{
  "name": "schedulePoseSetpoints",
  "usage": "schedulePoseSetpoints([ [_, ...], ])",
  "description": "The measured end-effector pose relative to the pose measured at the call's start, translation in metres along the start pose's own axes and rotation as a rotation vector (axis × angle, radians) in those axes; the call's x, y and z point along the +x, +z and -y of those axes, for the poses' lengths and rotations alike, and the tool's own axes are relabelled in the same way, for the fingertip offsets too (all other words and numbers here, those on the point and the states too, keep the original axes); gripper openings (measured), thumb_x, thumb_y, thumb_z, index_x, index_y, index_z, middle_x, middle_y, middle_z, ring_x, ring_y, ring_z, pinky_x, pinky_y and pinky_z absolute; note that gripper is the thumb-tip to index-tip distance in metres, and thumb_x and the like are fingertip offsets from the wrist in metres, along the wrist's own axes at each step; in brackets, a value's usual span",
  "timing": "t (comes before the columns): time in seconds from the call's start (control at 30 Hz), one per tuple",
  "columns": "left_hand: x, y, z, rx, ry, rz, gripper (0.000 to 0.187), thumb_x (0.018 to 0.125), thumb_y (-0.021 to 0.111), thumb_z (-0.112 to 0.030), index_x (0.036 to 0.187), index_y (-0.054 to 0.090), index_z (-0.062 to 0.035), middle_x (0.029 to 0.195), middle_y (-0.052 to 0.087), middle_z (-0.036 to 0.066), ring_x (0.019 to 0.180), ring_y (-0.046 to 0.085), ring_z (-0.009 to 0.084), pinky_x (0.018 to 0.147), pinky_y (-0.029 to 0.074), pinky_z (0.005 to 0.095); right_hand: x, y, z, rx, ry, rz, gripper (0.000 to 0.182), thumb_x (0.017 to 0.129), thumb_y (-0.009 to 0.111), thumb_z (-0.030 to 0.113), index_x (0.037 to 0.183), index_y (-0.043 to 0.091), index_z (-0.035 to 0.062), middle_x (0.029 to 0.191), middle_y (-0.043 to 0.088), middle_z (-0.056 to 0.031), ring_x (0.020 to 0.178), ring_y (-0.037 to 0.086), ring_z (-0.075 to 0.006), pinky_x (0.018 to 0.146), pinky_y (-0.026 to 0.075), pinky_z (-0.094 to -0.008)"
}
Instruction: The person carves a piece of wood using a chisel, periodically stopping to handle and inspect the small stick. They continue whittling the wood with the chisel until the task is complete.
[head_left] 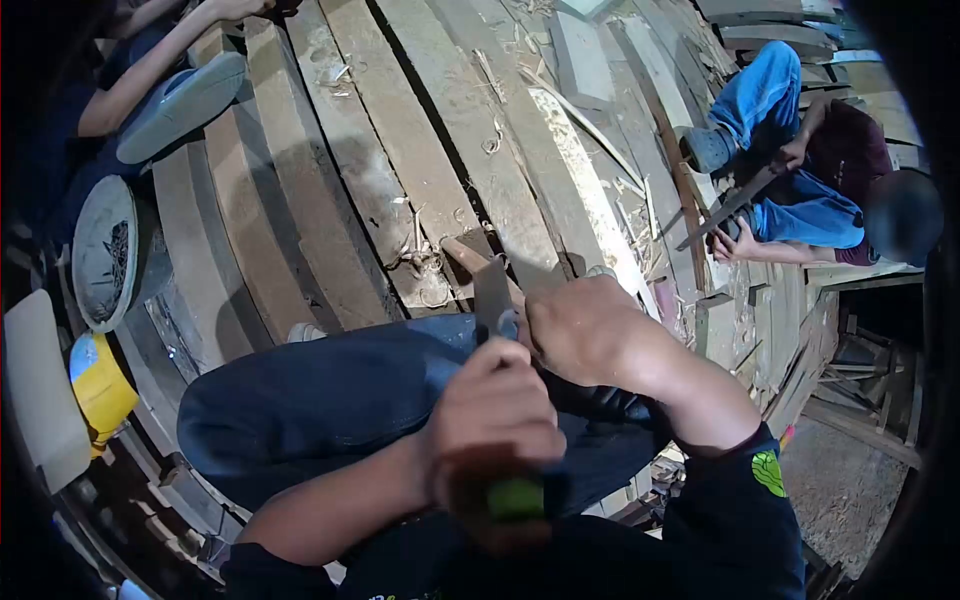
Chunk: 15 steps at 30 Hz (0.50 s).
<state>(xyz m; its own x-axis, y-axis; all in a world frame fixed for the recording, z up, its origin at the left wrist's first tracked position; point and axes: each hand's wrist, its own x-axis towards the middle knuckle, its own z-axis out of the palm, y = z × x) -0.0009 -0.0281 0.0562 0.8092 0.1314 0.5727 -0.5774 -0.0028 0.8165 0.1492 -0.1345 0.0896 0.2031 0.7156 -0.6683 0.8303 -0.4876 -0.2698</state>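
Steel, dull grey and flat, forms the blade (492, 288) at the middle of the frame; it stands up from between the 2 hands, and its top edge meets a short reddish-brown wooden piece (466, 255) lying on the planks (400, 130). The blade's lower end runs down behind the fingers, so its handle is mostly hidden. A green-tipped object (516, 497) sits low in the frame under the left hand, too blurred to name.

Left hand (495, 420), lower centre, is closed into a fist around the tool's lower part, knuckles toward the camera, forearm running down to the lower left. Right hand (578, 328), just right of the blade, is curled shut with its fingers pressed at the blade's base; its wrist bends back into a dark sleeve (740, 500) with a green patch at the lower right. Both hands hover over a knee in blue trousers (320, 400).

Planks, pale and worn, fan across the upper half, strewn with shavings (425, 255). At the left edge lie a round grey dish (105, 250) and a yellow tub (100, 385). In the upper left a second person's bare arm (150, 60) and grey shoe (180, 105) reach in. At the upper right a third person in blue trousers crouches, both hands on a long dark blade-like tool (725, 210).
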Motion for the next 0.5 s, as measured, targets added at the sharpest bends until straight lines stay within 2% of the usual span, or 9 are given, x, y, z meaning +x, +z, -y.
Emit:
schedulePoseSetpoints([
  [0.07, 0.002, -0.006, 0.009, 0.033, 0.014, 0.021, 0.043, 0.076, 0.071, -0.049, 0.076, 0.059, -0.0082, 0.072, 0.055, 0.005, 0.065, 0.056, 0.0248, 0.072, 0.040, 0.0398, -0.003, 0.002, -0.002, -0.020, -0.086, -0.087, 0.028, 0.093, 0.057, 0.022, 0.078, 0.074, 0.0048, 0.079, 0.072, -0.0186, 0.078, 0.073, -0.0366, 0.067, 0.056, -0.0459],
  [0.13, 0.006, -0.005, 0.008, 0.085, -0.004, 0.034, 0.040, 0.075, 0.072, -0.047, 0.076, 0.060, -0.0089, 0.071, 0.053, 0.004, 0.065, 0.056, 0.0250, 0.073, 0.040, 0.0400, 0.000, 0.003, 0.000, -0.064, -0.076, -0.041, 0.029, 0.092, 0.058, 0.023, 0.080, 0.074, 0.0029, 0.081, 0.073, -0.0183, 0.079, 0.073, -0.0359, 0.069, 0.057, -0.0448],
  [0.17, 0.002, 0.000, 0.004, 0.087, 0.014, 0.057, 0.052, 0.080, 0.067, -0.059, 0.071, 0.058, -0.0090, 0.071, 0.058, 0.004, 0.063, 0.058, 0.0230, 0.073, 0.042, 0.0413, 0.000, 0.005, 0.004, -0.078, -0.054, -0.037, 0.028, 0.092, 0.058, 0.023, 0.081, 0.074, 0.0023, 0.082, 0.073, -0.0179, 0.080, 0.074, -0.0354, 0.070, 0.057, -0.0444],
  [0.27, -0.006, 0.000, 0.006, 0.098, 0.025, 0.118, 0.051, 0.081, 0.066, -0.059, 0.071, 0.058, -0.0093, 0.070, 0.057, 0.003, 0.063, 0.059, 0.0230, 0.072, 0.041, 0.0403, -0.001, 0.005, 0.003, -0.055, -0.052, -0.035, 0.027, 0.092, 0.056, 0.021, 0.086, 0.075, 0.0019, 0.087, 0.074, -0.0176, 0.083, 0.074, -0.0339, 0.073, 0.058, -0.0436],
  [0.33, -0.008, -0.013, 0.036, 0.191, -0.040, -0.022, 0.050, 0.083, 0.066, -0.058, 0.071, 0.056, -0.0105, 0.068, 0.057, 0.003, 0.063, 0.059, 0.0231, 0.071, 0.041, 0.0393, 0.002, -0.005, 0.010, -0.067, 0.016, 0.069, 0.027, 0.093, 0.055, 0.020, 0.087, 0.075, 0.0023, 0.086, 0.074, -0.0182, 0.084, 0.074, -0.0342, 0.073, 0.058, -0.0440],
  [0.4, -0.007, -0.001, 0.023, 0.152, -0.045, -0.009, 0.046, 0.083, 0.066, -0.054, 0.072, 0.054, -0.0116, 0.069, 0.050, 0.004, 0.063, 0.054, 0.0252, 0.072, 0.039, 0.0403, 0.000, -0.002, 0.007, -0.076, -0.053, 0.001, 0.028, 0.093, 0.056, 0.021, 0.086, 0.075, 0.0023, 0.087, 0.074, -0.0185, 0.084, 0.074, -0.0345, 0.072, 0.058, -0.0443],
  [0.5, -0.005, -0.010, 0.032, 0.163, -0.053, 0.003, 0.048, 0.084, 0.065, -0.056, 0.072, 0.055, -0.0105, 0.069, 0.053, 0.004, 0.063, 0.056, 0.0246, 0.072, 0.040, 0.0399, 0.000, 0.000, 0.005, -0.078, -0.024, 0.033, 0.026, 0.091, 0.056, 0.020, 0.084, 0.075, 0.0026, 0.086, 0.074, -0.0181, 0.083, 0.074, -0.0345, 0.071, 0.058, -0.0443],
])
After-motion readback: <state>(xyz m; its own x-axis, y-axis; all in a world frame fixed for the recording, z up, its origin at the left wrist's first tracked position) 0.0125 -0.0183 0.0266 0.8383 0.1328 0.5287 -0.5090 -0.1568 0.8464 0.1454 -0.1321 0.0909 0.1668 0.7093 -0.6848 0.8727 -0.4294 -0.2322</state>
